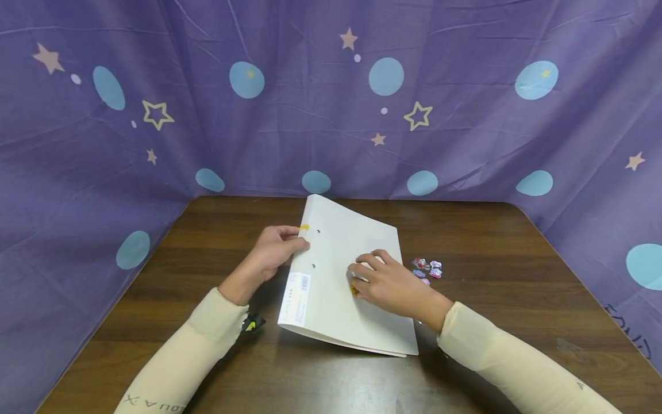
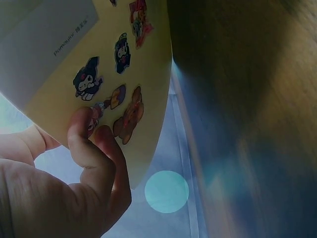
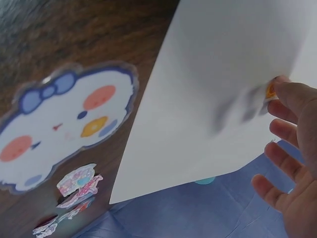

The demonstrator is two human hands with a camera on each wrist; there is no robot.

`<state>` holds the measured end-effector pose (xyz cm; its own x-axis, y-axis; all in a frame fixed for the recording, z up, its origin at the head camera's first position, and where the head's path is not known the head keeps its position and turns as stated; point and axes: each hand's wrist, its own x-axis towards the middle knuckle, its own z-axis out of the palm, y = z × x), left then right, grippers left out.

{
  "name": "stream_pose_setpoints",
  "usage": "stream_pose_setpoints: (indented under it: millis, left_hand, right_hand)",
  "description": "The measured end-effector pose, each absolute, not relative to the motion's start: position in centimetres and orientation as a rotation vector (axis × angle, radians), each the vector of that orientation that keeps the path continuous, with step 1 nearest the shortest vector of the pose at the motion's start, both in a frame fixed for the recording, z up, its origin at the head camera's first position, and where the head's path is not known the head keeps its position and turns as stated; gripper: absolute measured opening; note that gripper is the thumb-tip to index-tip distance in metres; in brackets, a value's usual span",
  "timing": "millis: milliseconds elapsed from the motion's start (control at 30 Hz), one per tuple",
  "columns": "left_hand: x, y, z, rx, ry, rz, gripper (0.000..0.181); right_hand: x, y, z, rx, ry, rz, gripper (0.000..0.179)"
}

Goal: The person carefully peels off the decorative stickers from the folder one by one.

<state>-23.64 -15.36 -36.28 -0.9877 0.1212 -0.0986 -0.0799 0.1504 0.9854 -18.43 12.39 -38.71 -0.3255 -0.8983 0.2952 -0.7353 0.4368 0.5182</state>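
Note:
A white ring-binder folder (image 1: 357,253) lies slanted on the table with its spine side raised. My left hand (image 1: 276,250) holds it by the spine, the thumb over the cover's edge. In the left wrist view the folder's shaded side bears several cartoon stickers, among them a brown bear (image 2: 129,116) and a black-hooded figure (image 2: 87,79), with the fingertips over a pink one. My right hand (image 1: 388,282) pinches a small orange-and-white sticker (image 3: 271,90) between thumb and forefinger, right at the white cover; the other fingers are spread.
Several loose stickers (image 1: 428,270) lie on the wooden table (image 1: 476,241) right of the folder. A white cartoon-face sticker (image 3: 64,126) with a blue bow is close to the right wrist camera. A small black and yellow-green item (image 1: 253,323) sits beside the left wrist. A purple curtain (image 1: 320,126) hangs behind.

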Motion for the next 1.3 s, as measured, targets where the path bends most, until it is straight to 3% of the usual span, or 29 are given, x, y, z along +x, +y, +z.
stream_pose_setpoints:
  millis: [567,833,1300]
  left_hand:
    - [-23.6,-15.2,-36.1,0.012,2.279,1.957,0.051]
    - [-23.4,-15.4,-35.8,0.018,2.281,1.960,0.050]
    - [-23.5,-15.5,-35.9,-0.006,2.284,1.940,0.051]
  right_hand:
    - [-18.3,11.8,-39.0,1.346,-2.165,-0.407,0.019]
    - [-18.0,11.9,-38.1,1.340,-2.227,-0.279,0.007]
    - [-18.5,12.9,-37.2,1.273,-2.246,-0.172,0.012]
